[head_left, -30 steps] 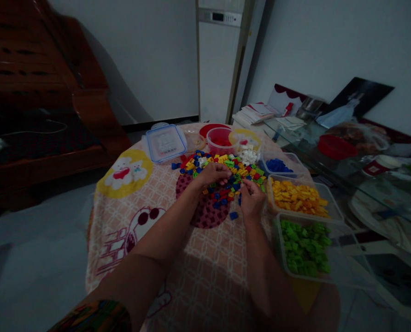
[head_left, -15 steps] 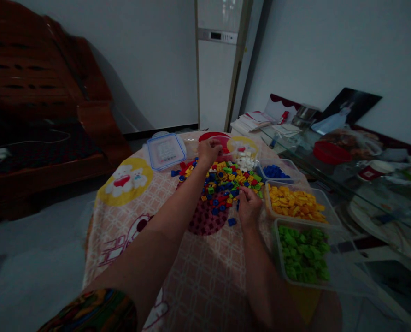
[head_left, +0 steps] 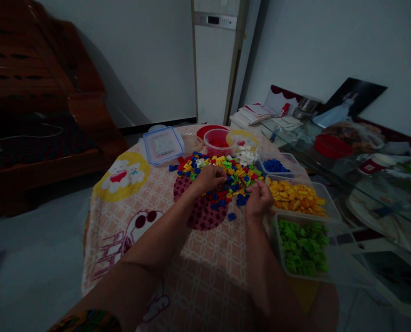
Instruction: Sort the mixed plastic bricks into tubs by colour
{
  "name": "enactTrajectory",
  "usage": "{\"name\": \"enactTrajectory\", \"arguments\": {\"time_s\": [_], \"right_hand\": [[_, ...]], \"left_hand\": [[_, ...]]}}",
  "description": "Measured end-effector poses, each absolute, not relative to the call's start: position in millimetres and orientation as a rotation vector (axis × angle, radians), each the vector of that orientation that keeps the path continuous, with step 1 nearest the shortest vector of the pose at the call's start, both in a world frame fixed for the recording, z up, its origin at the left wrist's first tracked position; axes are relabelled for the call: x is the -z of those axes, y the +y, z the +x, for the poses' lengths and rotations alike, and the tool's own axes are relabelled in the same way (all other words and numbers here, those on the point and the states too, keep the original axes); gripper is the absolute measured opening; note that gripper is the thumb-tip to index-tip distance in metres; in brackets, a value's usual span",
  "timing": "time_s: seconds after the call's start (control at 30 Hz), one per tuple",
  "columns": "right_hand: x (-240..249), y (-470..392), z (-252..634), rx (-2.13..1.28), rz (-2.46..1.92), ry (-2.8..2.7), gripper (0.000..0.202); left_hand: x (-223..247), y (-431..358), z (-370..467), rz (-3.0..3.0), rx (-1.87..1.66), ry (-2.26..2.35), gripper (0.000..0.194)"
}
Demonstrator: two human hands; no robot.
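Note:
My left hand is over the near left side of a mixed pile of toy building bricks, fingers curled together and pointing right. Whatever its fingertips may hold is too small to make out. At the pile's right edge, my right hand is closed in a pinch beside the box of yellow bricks; its fingertips hide any piece. Blue bricks lie just left of it, and a single blue brick lies nearer to me.
Clear boxes hold blue bricks and green bricks on the right. A round tub with red pieces stands behind the pile, near white bricks. A blue-rimmed lid lies back left. A cluttered glass table adjoins.
My left hand has come back from above the red tub to the pile's near side. My right hand has shifted slightly right, towards the yellow box. The view has tilted a little.

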State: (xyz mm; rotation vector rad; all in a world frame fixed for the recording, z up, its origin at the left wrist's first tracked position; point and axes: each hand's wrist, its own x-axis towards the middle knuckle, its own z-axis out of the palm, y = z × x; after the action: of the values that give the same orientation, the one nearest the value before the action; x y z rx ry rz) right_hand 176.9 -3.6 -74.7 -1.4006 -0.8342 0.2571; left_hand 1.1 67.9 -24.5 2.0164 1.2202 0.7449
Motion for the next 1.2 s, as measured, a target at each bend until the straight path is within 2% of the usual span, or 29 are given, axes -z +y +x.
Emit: {"name": "enactTrajectory", "arguments": {"time_s": [0.2, 0.43, 0.6, 0.73, 0.9, 1.2], "right_hand": [[71.9, -4.5, 185.3, -0.153, -1.450, -0.834, 0.044], [75.1, -3.9, 185.1, -0.160, -1.463, -0.876, 0.045], [74.0, -4.4, 184.7, -0.173, -1.468, -0.890, 0.045], [73.6, -5.1, 184.1, -0.184, -1.458, -0.897, 0.044], [76.6, -3.8, 183.7, -0.199, -1.452, -0.891, 0.043], [78.1, -3.5, 183.0, -0.229, -1.431, -0.894, 0.043]], "left_hand": [[21.7, 63.8, 8.6, 2.268, -0.570, 1.137, 0.012], [16.8, 63.6, -1.3, 2.335, -0.404, 1.245, 0.015], [14.8, 58.2, 3.5, 2.291, -0.368, 1.004, 0.009], [19.7, 57.2, 7.6, 2.315, -0.285, 0.984, 0.015], [22.5, 60.8, 0.3, 2.318, -0.400, 1.129, 0.021], [20.6, 70.2, -17.5, 2.191, -0.436, 1.060, 0.017]]}}
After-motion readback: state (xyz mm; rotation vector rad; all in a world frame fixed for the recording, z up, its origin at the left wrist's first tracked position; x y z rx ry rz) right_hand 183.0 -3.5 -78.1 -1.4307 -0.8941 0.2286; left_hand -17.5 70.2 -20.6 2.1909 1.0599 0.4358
